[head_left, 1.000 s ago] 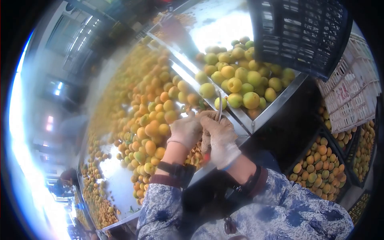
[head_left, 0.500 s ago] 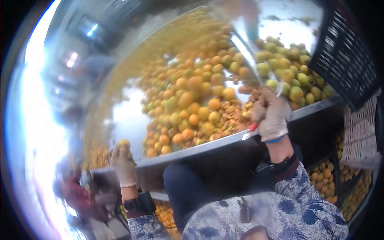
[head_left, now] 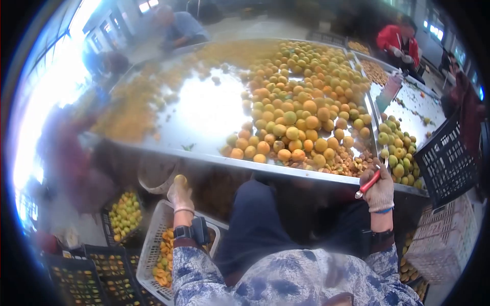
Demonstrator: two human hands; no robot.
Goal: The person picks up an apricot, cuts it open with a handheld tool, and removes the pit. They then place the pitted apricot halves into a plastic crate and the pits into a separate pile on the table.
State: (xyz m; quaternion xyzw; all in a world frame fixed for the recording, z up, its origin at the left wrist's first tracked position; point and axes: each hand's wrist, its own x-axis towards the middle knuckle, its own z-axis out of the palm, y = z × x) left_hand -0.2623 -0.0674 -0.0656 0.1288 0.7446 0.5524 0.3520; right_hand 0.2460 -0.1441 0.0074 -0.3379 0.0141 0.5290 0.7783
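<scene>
My left hand (head_left: pixel 180 198), in a pale glove, is closed around a yellow apricot (head_left: pixel 180 180) beyond the table's front edge. Just below it is a white plastic basket (head_left: pixel 149 238) holding orange fruit pieces (head_left: pixel 164 257). At the table's front right, my gloved right hand (head_left: pixel 381 193) grips a red-handled tool (head_left: pixel 372 182) with a metal end pointing down and left. Near that hand lies a heap of brown pits (head_left: pixel 348 166). Behind the pits spreads a large pile of orange and yellow-green apricots (head_left: pixel 301 121). Greener apricots (head_left: pixel 397 145) lie right of a metal divider (head_left: pixel 371 115).
A black crate (head_left: pixel 446 158) leans at the right, above a white crate (head_left: pixel 441 237). Dark crates of fruit (head_left: pixel 97 270) stand at lower left, near a white bucket (head_left: pixel 153 176). A person in red (head_left: pixel 395 43) and one in blue (head_left: pixel 186 28) work across the metal table (head_left: pixel 209 112).
The view has swung and sharpened, bringing more of the table and the white basket into sight. My left hand, still with the apricot, is now over the basket's end. The right hand keeps its tool.
</scene>
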